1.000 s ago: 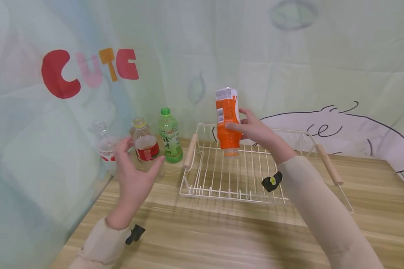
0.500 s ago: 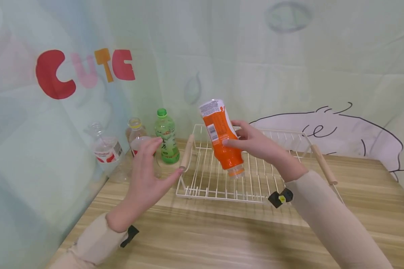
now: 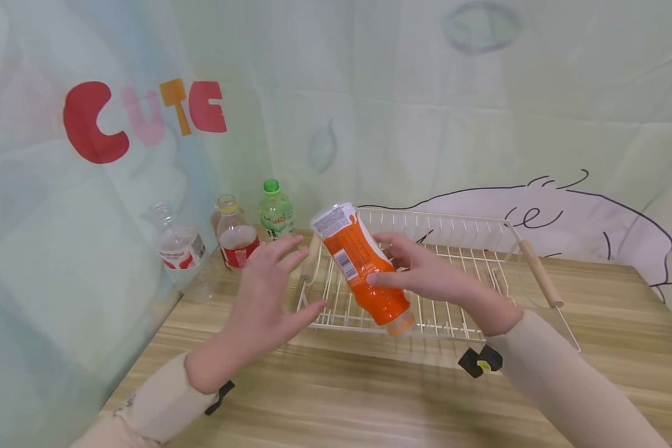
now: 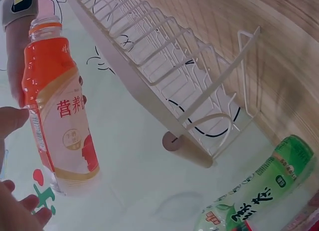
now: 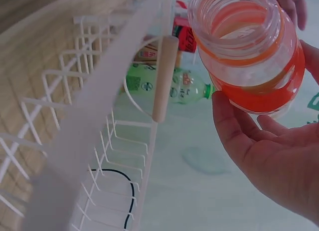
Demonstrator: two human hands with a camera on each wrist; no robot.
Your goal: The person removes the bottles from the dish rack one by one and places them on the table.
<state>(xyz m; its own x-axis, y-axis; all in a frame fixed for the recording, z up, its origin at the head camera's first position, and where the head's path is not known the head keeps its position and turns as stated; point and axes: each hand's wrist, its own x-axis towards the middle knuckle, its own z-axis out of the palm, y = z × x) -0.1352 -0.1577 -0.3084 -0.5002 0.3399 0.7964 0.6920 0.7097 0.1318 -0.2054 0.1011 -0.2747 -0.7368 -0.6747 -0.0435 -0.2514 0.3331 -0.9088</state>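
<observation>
My right hand (image 3: pixel 425 272) grips an orange-and-white plastic drink bottle (image 3: pixel 364 267), thumb on the near side, fingers round the far side. The bottle is tilted with its uncapped neck down to the right and its base up to the left. Looking into its mouth, the right wrist view shows a clear neck with an orange ring (image 5: pixel 237 51). My left hand (image 3: pixel 266 305) has its thumb and fingers spread, just left of the bottle's base and apart from it. Below and behind the bottle is a white wire rack (image 4: pixel 144 94) with wooden handles (image 3: pixel 540 274).
Left of the rack stand a green tea bottle (image 3: pixel 276 211) with a green cap, a red-labelled clear bottle (image 3: pixel 238 252) and another clear bottle (image 3: pixel 182 249). The wood-grain table (image 3: pixel 336 392) meets a printed cloth backdrop (image 3: pixel 425 124) at the back and left.
My right hand has lowered the orange bottle toward me and tilted its base leftward. My left hand has moved right, from beside the red-labelled bottle toward the orange one.
</observation>
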